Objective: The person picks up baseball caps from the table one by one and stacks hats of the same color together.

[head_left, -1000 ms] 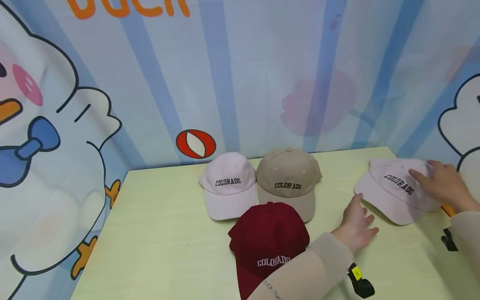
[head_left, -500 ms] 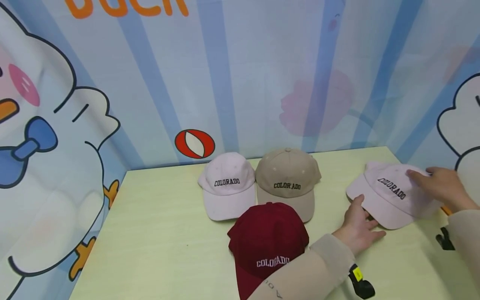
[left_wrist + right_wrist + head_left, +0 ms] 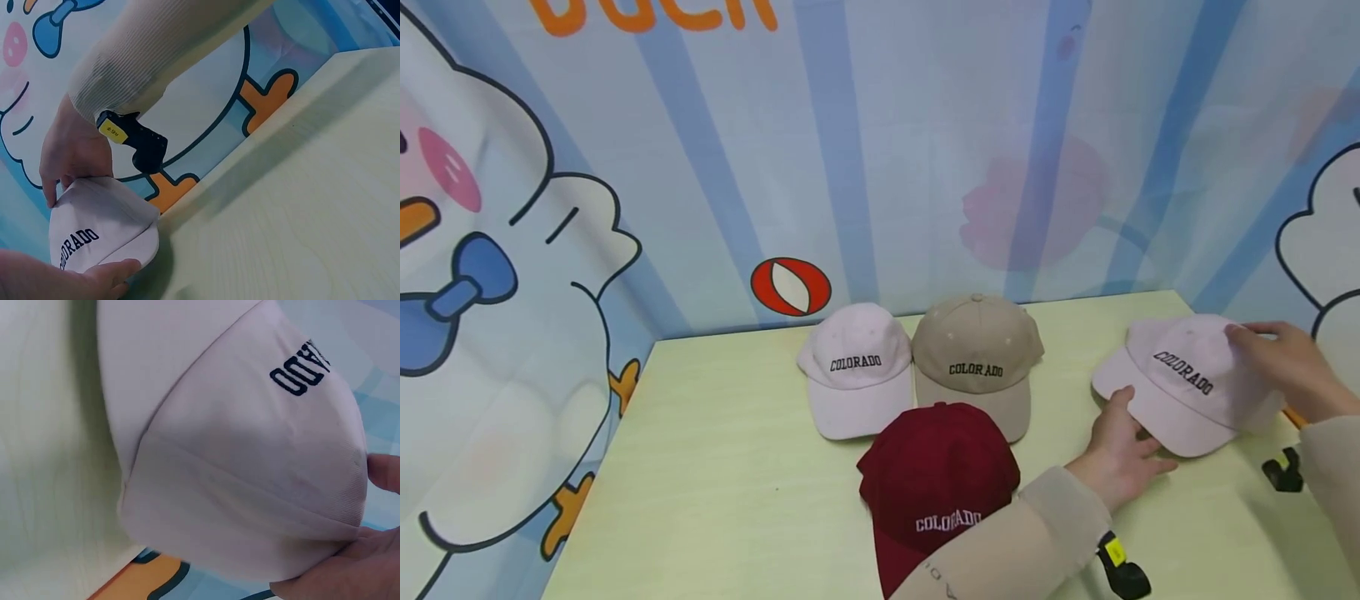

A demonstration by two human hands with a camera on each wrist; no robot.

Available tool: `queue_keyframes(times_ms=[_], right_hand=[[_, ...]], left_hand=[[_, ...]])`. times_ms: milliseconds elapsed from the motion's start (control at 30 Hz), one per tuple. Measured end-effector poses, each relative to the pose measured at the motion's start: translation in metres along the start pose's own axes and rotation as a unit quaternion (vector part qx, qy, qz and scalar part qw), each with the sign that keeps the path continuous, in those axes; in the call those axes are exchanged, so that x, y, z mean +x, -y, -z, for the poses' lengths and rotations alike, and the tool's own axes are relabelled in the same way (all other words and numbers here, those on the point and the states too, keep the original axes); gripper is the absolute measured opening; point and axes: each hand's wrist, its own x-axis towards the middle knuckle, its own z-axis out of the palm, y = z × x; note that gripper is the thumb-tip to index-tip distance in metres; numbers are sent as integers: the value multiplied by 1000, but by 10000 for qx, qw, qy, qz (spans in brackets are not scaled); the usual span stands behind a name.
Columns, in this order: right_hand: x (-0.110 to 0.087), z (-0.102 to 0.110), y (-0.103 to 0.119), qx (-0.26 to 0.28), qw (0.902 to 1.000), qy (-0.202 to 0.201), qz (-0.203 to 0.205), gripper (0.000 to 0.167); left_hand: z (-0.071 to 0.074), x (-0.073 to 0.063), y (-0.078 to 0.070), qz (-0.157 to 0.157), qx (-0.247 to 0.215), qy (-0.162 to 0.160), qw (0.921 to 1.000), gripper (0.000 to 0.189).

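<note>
A pale pink baseball cap with COLORADO lettering is held between both hands at the table's right end. My left hand pinches its brim, thumb on top and fingers underneath. At the back of the crown, my right hand grips the fabric; in the right wrist view its thumb and fingers close on the crown's edge. The left wrist view shows the cap tilted between the two hands. Under the left sleeve, a dark red cap is partly covered.
Another pale pink cap and a beige cap sit side by side at the back of the light wooden table, just behind the red one. A cartoon-printed cloth rises along the back and sides.
The held cap has shifted slightly left, its brim coming into the left hand, whose fingers have slid beneath it. The other caps stay put.
</note>
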Motion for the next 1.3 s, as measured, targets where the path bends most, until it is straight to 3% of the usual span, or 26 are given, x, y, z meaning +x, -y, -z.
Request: queue_keyframes(times_ms=[167,400,667,800,1100,1300], right_hand=[[-10,3,8,665,9969,-339,231,73],[-26,9,23,958,9925,-522,553,69],[-25,10,32,1412,9842,-790,719,64],[-24,9,36,1436,9814,-863,939,64],[-61,14,77,1555,9780,-669,1219,60],[-71,15,96,1500,9755,-770,1414,59]], left_hand=[[1,-9,-3,-5,-4,23,10000,51],[6,-26,-10,-72,22,-107,9999,53],[14,-45,-20,-200,215,174,9994,47],[20,-51,-23,-250,338,418,9982,45],[32,-64,-34,-409,495,655,9958,45],[38,-73,-44,-566,665,791,9930,43]])
